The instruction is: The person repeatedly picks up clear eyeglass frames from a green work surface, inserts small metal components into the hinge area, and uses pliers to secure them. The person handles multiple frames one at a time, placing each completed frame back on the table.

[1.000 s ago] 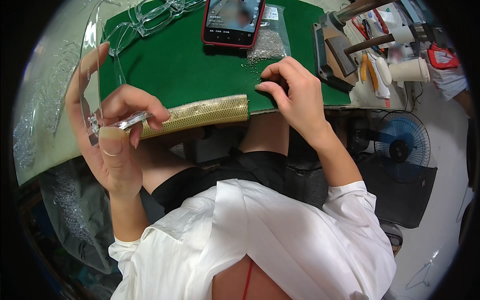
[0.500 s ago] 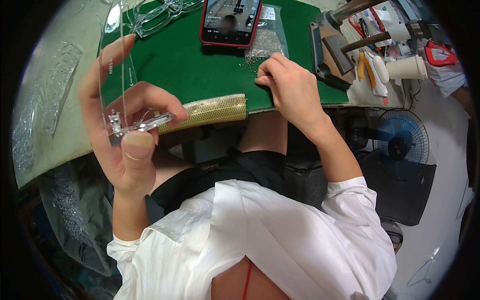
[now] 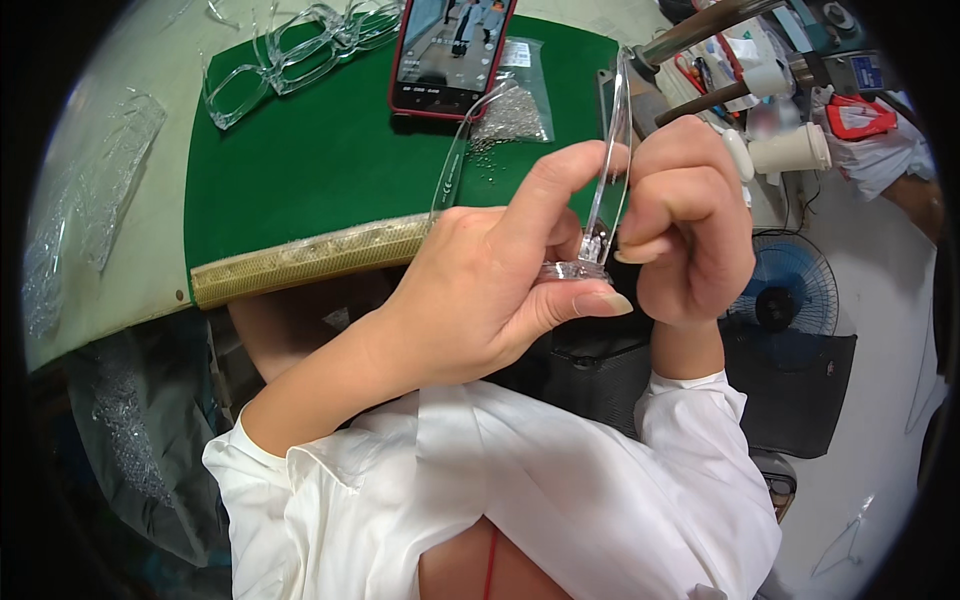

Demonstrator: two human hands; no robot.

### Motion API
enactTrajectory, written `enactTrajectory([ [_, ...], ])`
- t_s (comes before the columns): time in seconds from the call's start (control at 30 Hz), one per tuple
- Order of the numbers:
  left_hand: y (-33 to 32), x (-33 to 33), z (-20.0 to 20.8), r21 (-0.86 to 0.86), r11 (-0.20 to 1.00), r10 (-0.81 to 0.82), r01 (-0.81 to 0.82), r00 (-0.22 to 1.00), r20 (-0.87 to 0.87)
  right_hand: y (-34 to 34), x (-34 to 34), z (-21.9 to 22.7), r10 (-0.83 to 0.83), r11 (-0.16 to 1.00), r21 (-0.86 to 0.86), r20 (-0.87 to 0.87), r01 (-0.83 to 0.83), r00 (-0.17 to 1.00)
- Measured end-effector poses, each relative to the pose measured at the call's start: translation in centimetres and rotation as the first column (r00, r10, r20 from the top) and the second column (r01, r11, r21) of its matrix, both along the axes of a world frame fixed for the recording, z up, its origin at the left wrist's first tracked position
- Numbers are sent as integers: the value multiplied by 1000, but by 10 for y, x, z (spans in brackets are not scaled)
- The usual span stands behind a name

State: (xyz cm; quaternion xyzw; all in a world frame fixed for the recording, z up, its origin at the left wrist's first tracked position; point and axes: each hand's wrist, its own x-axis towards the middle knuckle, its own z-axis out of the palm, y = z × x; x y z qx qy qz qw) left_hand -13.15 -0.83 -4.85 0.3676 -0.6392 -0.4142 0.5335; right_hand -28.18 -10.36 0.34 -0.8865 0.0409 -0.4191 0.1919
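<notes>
My left hand (image 3: 480, 290) grips a clear plastic glasses frame (image 3: 612, 150) at its hinge, held up in front of my chest. One transparent arm stands upright between my hands, and the other curves up behind my left fingers. My right hand (image 3: 685, 215) is curled tight against the hinge, fingertips pinched on the frame right next to my left thumb. Anything small between those fingertips is hidden.
A green mat (image 3: 300, 170) covers the table ahead. On it lie a red-cased phone (image 3: 450, 50) and a clear bag of tiny metal parts (image 3: 510, 115), with more clear frames (image 3: 290, 50) at the back left. Tools and white cups (image 3: 790, 150) stand right, above a fan (image 3: 780, 300).
My left hand has carried the frame from the left side to the middle. My right hand has left the small parts on the mat and come to the frame's hinge.
</notes>
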Motion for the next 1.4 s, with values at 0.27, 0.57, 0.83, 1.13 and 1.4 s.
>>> enactTrajectory([
  [0.27,-7,-6,4,-60,996,75,-68,990,117,-4,-7,5,-60,985,-166,-22,56,998],
  [0.57,-8,-6,1,-173,968,218,-181,949,229,-2,-10,-1,-89,996,17,-29,90,996],
  [0.83,-7,-7,2,-169,969,219,-181,946,239,-2,-7,-5,-111,994,-15,-6,111,994],
  [1.13,-6,-7,6,-6,995,95,-95,991,94,-5,-7,-3,-91,996,5,-2,91,996],
  [1.4,-7,-7,4,-42,995,97,-93,989,114,-4,-10,-2,-88,985,145,-14,89,996],
])
